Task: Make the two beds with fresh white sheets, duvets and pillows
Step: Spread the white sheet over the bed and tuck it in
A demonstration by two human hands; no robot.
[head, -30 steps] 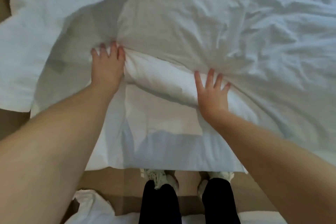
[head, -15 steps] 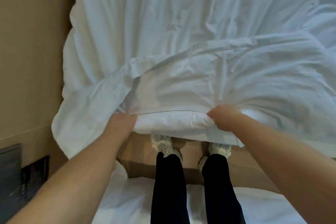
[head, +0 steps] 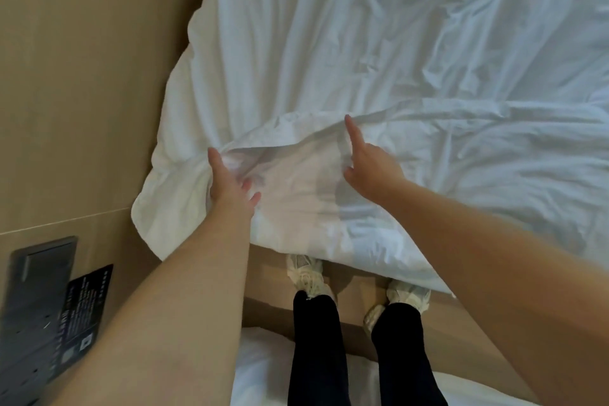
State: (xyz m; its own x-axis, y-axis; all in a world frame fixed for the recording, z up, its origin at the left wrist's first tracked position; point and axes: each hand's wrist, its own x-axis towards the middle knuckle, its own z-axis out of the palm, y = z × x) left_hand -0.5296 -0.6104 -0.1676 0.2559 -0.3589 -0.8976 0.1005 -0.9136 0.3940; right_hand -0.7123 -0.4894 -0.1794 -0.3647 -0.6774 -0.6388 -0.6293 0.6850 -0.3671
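Note:
A crumpled white duvet point(head: 494, 175) lies across the bed, its folded near corner point(head: 296, 194) hanging over the bed's side by my feet. Beyond the fold lies more wrinkled white bedding point(head: 329, 43). My left hand point(head: 229, 180) rests on the left end of that corner with thumb and fingers spread. My right hand point(head: 370, 166) lies on the fold's right side, index finger straight along a crease and thumb out; its other fingers are hidden. Neither hand plainly grips the cloth.
A tan wooden wall panel point(head: 82, 76) runs along the left of the bed. Low on it sit a dark switch panel point(head: 36, 306) and a black printed card point(head: 87, 303). White bedding of the second bed point(head: 260, 369) lies behind my legs, across a narrow floor gap.
Both hands let go of the bunched duvet edge they gripped half a second ago and now lie open on it. The fold has been laid further up the bed; my view shifted left.

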